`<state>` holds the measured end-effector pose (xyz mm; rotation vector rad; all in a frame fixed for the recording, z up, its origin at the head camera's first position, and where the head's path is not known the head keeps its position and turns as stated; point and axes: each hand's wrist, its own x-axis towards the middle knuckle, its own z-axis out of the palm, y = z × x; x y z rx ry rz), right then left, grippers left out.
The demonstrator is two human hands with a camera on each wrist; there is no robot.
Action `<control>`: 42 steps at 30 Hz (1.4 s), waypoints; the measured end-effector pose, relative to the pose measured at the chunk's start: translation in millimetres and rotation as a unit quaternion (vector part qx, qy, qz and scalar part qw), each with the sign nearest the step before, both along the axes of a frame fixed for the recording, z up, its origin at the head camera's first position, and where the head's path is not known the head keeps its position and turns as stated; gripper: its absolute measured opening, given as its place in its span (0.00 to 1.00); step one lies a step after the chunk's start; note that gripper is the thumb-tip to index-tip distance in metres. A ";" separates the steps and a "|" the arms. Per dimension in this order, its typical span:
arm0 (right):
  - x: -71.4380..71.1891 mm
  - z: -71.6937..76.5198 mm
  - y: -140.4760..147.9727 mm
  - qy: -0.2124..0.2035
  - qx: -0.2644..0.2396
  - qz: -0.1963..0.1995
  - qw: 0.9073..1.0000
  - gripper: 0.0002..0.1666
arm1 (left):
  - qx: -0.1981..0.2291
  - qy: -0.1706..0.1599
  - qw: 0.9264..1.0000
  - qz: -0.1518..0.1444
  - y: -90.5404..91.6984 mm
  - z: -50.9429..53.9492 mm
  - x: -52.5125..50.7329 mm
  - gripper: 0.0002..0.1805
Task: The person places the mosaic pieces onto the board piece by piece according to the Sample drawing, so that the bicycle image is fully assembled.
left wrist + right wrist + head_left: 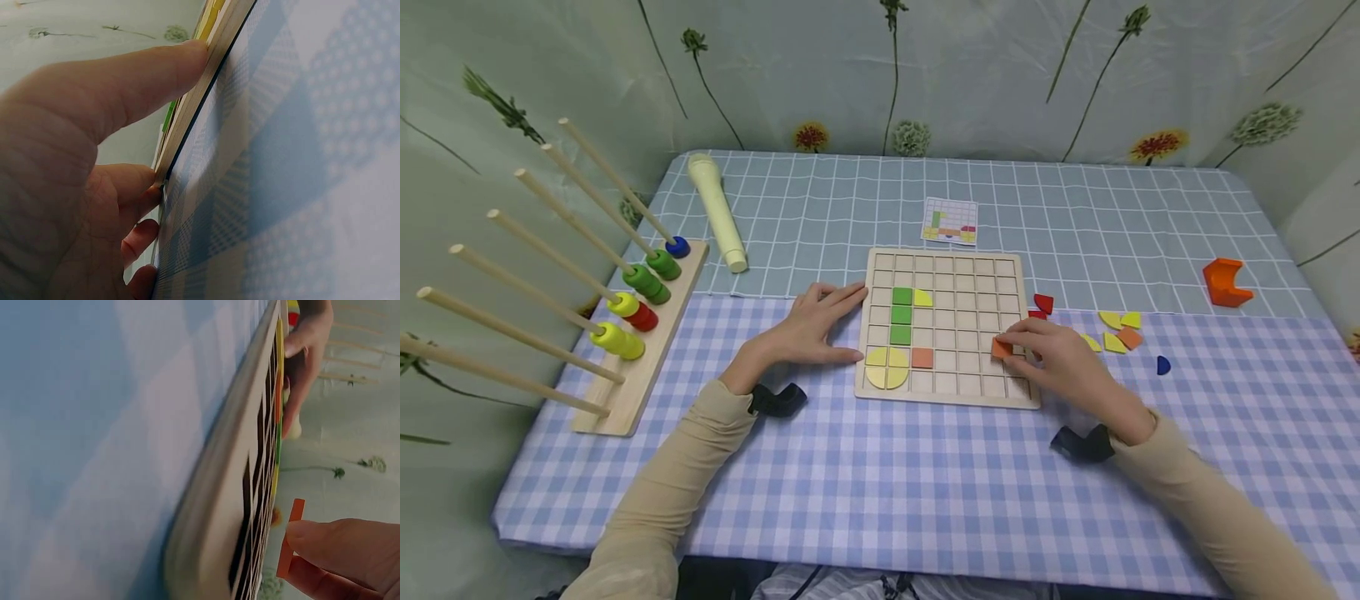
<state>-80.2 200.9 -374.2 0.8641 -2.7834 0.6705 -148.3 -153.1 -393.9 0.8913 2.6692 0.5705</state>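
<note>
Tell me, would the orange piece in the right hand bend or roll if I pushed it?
The orange piece probably won't bend: its edge looks straight while the right hand pinches it. It's likely light, being small and thin. Laid flat, it should slide rather than roll, since its sides look straight, not round.

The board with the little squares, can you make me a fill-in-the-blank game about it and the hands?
The color of the piece in the right hand is ____.
The left hand touches the ____ edge of the board.
The board has ____ green squares on it.
The loose blue half-circle lies to the ____ of the board.

Missing words: orange; left; three; right.
</note>
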 end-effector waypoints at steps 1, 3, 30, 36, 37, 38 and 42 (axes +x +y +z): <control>0.0 -0.1 -2.9 -0.006 0.001 0.003 1.000 0.16 | -0.001 0.000 1.000 0.000 0.0 0.1 0.2 0.52; 0.0 -0.2 -8.8 -0.019 0.004 0.006 1.000 0.17 | -0.003 0.001 1.000 -0.001 0.2 0.0 0.3 0.52; -6.2 -6.3 -57.5 -0.044 0.020 0.056 0.997 0.15 | -0.011 0.002 1.000 -0.009 0.3 2.2 0.2 0.52; -6.9 -7.2 -60.5 -0.045 0.019 0.055 0.997 0.14 | -0.004 -0.001 1.000 -0.019 1.1 2.6 0.9 0.52; -6.9 -7.4 -60.5 -0.045 0.019 0.055 0.997 0.14 | -0.001 -0.003 1.000 -0.020 1.2 2.8 1.2 0.52; -6.8 -7.2 -60.4 -0.045 0.019 0.055 0.997 0.14 | 0.001 -0.004 1.000 -0.022 1.3 3.0 1.4 0.52; -6.7 -6.3 -59.2 -0.048 0.021 0.053 0.997 0.14 | 0.006 -0.008 1.000 -0.026 1.4 3.3 1.9 0.52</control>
